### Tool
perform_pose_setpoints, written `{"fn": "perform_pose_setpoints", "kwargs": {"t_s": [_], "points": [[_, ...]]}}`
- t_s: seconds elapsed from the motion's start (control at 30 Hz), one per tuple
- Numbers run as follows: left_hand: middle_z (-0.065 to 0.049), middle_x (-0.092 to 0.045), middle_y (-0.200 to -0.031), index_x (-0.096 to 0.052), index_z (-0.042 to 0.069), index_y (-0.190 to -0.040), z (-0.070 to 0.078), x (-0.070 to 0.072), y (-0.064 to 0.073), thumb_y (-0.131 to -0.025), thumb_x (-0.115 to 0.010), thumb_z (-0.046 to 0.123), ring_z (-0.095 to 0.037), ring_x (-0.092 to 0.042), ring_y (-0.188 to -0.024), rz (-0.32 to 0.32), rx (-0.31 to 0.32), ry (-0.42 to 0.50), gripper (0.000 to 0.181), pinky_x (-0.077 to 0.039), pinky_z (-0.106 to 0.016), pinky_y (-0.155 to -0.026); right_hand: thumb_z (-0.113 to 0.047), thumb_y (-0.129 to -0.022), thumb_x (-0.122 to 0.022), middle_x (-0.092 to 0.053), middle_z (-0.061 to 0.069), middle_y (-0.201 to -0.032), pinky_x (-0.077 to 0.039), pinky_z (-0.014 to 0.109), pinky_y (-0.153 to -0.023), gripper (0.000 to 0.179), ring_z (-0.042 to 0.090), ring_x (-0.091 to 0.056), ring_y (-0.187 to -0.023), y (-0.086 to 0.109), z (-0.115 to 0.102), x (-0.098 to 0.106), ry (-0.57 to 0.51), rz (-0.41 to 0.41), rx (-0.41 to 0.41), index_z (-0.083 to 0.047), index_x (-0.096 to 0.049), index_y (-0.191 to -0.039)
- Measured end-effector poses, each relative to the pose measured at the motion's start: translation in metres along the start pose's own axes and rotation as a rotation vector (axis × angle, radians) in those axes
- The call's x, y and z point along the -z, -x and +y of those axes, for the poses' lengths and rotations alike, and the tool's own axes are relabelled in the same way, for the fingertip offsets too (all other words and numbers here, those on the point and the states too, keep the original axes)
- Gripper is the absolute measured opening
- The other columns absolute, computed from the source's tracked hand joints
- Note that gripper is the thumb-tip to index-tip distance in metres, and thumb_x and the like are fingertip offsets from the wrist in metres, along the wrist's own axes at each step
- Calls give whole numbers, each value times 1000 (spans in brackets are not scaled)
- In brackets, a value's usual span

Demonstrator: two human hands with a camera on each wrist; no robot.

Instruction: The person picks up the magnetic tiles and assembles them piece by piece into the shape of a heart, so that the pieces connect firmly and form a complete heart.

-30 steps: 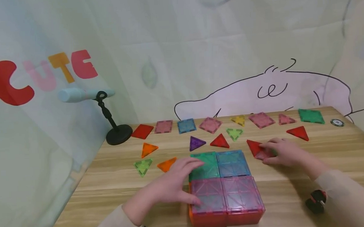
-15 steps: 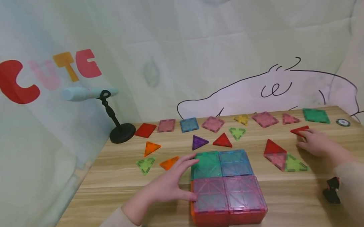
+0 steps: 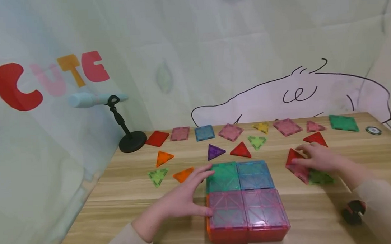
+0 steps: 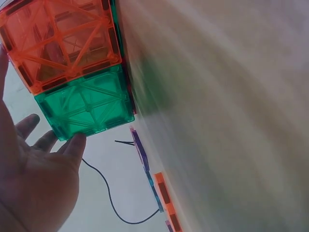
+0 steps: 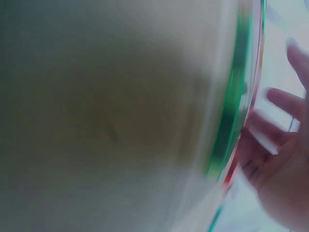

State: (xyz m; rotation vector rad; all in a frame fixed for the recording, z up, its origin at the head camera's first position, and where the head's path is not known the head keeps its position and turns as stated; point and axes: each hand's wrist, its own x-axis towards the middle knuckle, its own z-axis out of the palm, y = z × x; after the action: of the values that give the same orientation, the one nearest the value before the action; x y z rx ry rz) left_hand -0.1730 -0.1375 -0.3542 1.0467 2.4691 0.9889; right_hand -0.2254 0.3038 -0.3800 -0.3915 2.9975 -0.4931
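My left hand (image 3: 182, 198) rests along the left side of a block of magnetic tiles, its thumb at the pink tile (image 3: 227, 209) and its fingers at the green tile (image 3: 224, 175). An orange tile (image 4: 63, 41) and a green tile (image 4: 87, 104) form that side in the left wrist view. My right hand (image 3: 323, 159) lies over a flat row of joined triangles: a red triangle (image 3: 292, 157), a pink triangle (image 3: 300, 172) and a light green triangle (image 3: 320, 177). Its thumb and forefinger touch the red triangle. Another red triangle (image 3: 316, 138) lies just behind the knuckles.
Loose tiles lie along the back of the wooden table (image 3: 130, 207), with a purple triangle (image 3: 215, 152) and a red triangle (image 3: 241, 150) behind the block. Orange triangles (image 3: 164, 158) lie left. A black stand (image 3: 131, 141) and a round chip (image 3: 373, 130) stand at the far corners.
My right hand has gone from the joined triangles to the red triangle at the right and back. That red triangle lies a little farther left and turned. My left hand stays at the block.
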Motion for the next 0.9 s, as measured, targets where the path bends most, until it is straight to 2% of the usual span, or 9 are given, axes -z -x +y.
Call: {"fn": "perform_pose_setpoints", "kwargs": {"t_s": [0.1, 0.17, 0.27, 0.43, 0.53, 0.7, 0.9], "points": [[17, -7, -153, -27, 28, -146, -1, 2, 0, -74, -77, 45, -18, -28, -135, 7, -8, 17, 89, -36, -44, -102, -56, -77, -67, -49, 30, -112, -45, 56, -75, 77, 46, -46, -97, 9, -25, -9, 56, -32, 33, 5, -52, -123], [16, -7, -153, -27, 27, -146, 0, 3, 1, -74, -78, 41, -16, -28, -134, 3, -14, 42, 89, -35, -41, -103, -56, -75, -69, -49, 28, -107, -46, 51, -71, 78, 42, -47, -92, 16, -36, -14, 97, -30, 21, 6, -52, -120], [14, -7, -153, -27, 25, -146, 0, 3, 0, -75, -78, 38, -16, -30, -133, -13, -19, 85, 89, -35, -38, -103, -55, -74, -70, -50, 26, -102, -47, 47, -67, 76, 37, -47, -86, 26, -46, -19, 98, -47, -28, 7, -53, -115], [5, -5, -154, -19, 28, -148, -4, 0, -1, -78, -75, 39, -24, -33, -132, 17, 44, 179, 90, -39, -41, -100, -54, -75, -71, -47, 27, -97, -49, 42, -64, 79, 32, -49, -79, 36, -35, -17, 30, -80, -120, 10, -49, -115], [-1, -7, -155, -11, 33, -149, -9, -1, -3, -79, -74, 38, -28, -30, -134, 22, 103, 280, 95, -40, -40, -99, -55, -76, -69, -45, 31, -98, -49, 42, -63, 82, 34, -50, -79, 38, -22, -11, -18, -108, -156, 13, -45, -116], [-3, -6, -156, -2, 38, -149, -16, -5, -5, -79, -76, 32, -32, -28, -135, -57, 189, 473, 103, -44, -35, -95, -54, -77, -68, -45, 35, -103, -48, 51, -69, 80, 43, -50, -87, 38, -12, -3, -44, -126, -120, 9, -46, -121], [-1, -3, -156, -5, 40, -148, -20, -8, -7, -76, -79, 21, -34, -28, -135, -89, 176, 560, 105, -44, -33, -94, -49, -71, -73, -47, 29, -98, -47, 51, -64, 69, 40, -50, -80, 41, -22, -10, 60, -116, -76, -4, -53, -120]]}}
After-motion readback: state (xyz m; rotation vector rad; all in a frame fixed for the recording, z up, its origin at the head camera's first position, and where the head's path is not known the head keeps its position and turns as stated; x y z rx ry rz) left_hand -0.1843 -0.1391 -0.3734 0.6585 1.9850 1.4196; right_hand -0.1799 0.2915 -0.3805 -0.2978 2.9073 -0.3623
